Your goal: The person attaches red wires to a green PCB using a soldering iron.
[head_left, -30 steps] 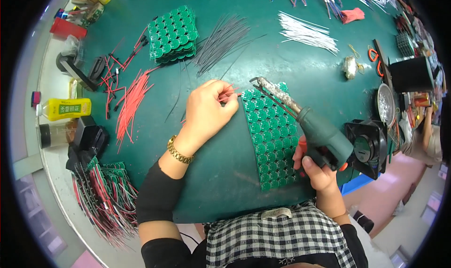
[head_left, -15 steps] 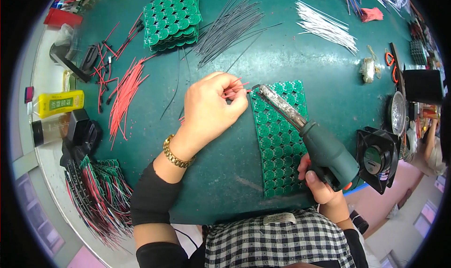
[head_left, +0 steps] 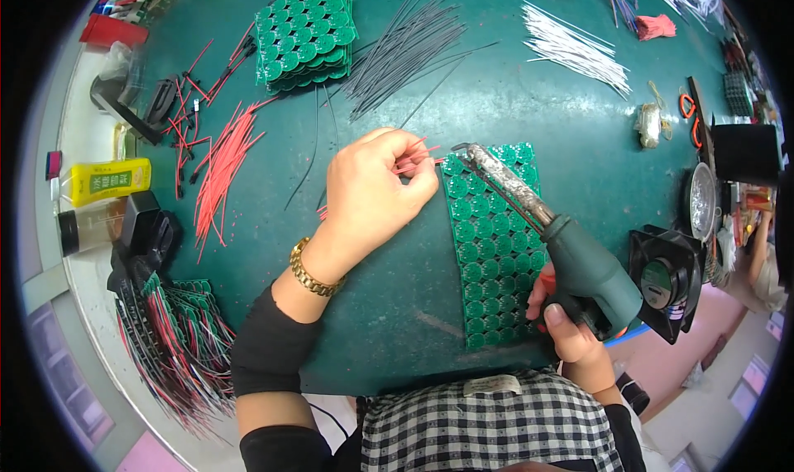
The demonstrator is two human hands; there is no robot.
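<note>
My left hand (head_left: 376,182) is closed in a pinch on a few thin red wires (head_left: 428,151), whose ends stick out past the fingertips toward the top left corner of a green circuit board panel (head_left: 494,257). Some of the wires are hidden inside the fist. Wrapped round the grip of a dark green soldering gun (head_left: 591,269), my right hand (head_left: 571,340) is at the panel's lower right. The gun's long, scorched metal barrel slants over the panel, and its thin bent tip is close to the wire ends. Whether tip and wire touch, I cannot tell.
Loose red wires (head_left: 227,162) lie at left, below a stack of circuit board panels (head_left: 304,29). Black wires (head_left: 405,54) and white wires (head_left: 575,46) are spread farther back. A black fan (head_left: 664,283) stands at right; wired boards (head_left: 178,340) hang at lower left.
The soldering gun and my right hand have shifted slightly to the right, with the tip drawing a little away from the panel's corner. My left hand keeps its pinch, nearly still.
</note>
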